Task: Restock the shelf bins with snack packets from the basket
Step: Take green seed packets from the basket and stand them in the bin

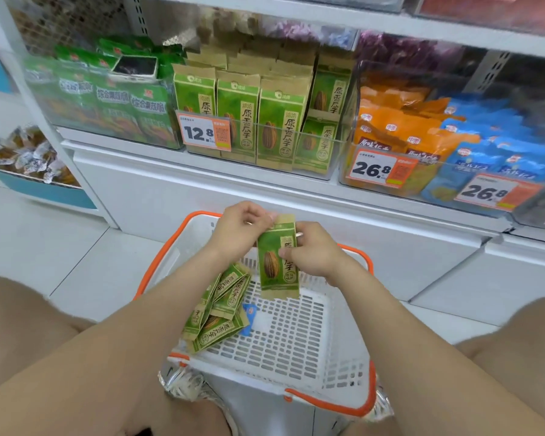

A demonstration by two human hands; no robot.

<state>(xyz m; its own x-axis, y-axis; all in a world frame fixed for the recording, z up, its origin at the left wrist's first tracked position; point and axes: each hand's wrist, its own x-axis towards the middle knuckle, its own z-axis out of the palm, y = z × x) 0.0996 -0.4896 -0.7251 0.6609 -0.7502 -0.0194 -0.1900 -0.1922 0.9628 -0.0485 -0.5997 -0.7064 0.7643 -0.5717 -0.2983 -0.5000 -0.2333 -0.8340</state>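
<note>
A green sunflower-seed packet [274, 265] is held upright above the white basket [296, 338]. My left hand [239, 231] pinches its tan top edge. My right hand [312, 253] grips its right side, thumb on the front. Several more green seed packets [221, 309] lie piled at the basket's left side. On the shelf straight ahead, a clear bin [334, 152] holds upright rows of the same green packets, with a 12.8 price tag [204, 134] on its front.
Left of that bin stands a bin of green vegetable-crisp bags [114, 105] with a phone [136, 68] lying on top. To the right are orange packets [400, 127] and blue packets [501, 152]. A small blue item [249, 316] lies in the basket. My knees flank the basket.
</note>
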